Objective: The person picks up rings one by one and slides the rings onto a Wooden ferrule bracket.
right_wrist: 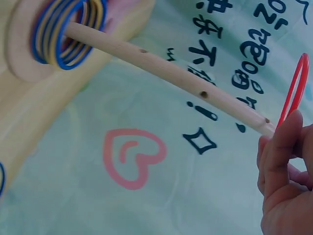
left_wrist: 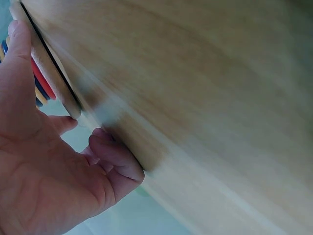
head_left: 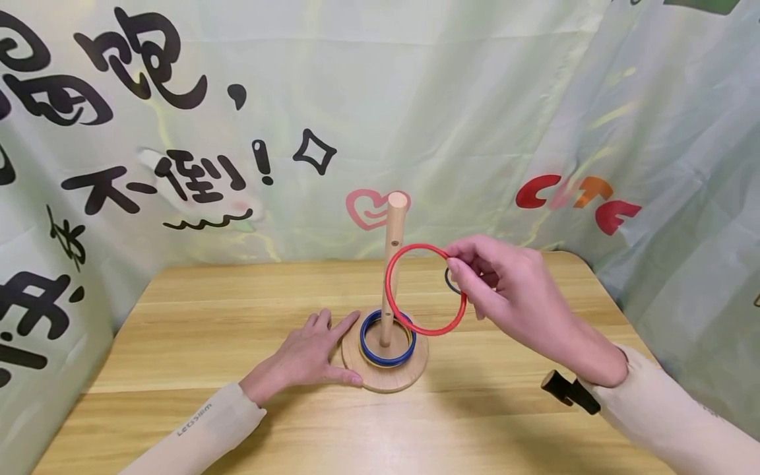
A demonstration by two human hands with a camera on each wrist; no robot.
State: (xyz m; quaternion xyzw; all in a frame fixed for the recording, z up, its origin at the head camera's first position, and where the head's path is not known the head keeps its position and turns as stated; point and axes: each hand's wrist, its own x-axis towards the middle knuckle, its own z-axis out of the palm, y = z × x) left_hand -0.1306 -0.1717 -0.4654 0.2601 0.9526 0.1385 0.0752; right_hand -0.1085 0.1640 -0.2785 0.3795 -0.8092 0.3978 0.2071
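Note:
A wooden ring-toss stand has a round base (head_left: 392, 381) and an upright peg (head_left: 394, 231) with small holes. Blue and yellow rings (head_left: 388, 361) lie stacked around the peg's foot; the left wrist view also shows a red ring (left_wrist: 43, 81) low in that stack. My left hand (head_left: 305, 353) touches the base's left side, thumb and forefinger spread along its edge. My right hand (head_left: 516, 284) pinches a red ring (head_left: 429, 331) between thumb and fingers. In the right wrist view this held ring (right_wrist: 299, 81) appears nearly edge-on beside the peg's top end, not around it.
Behind my right hand, a dark blue ring (head_left: 449, 280) is partly hidden. The wooden table (head_left: 237, 290) has a printed curtain (head_left: 415, 99) along its back and sides. A black strap with a round piece (head_left: 570, 392) sits at my right sleeve.

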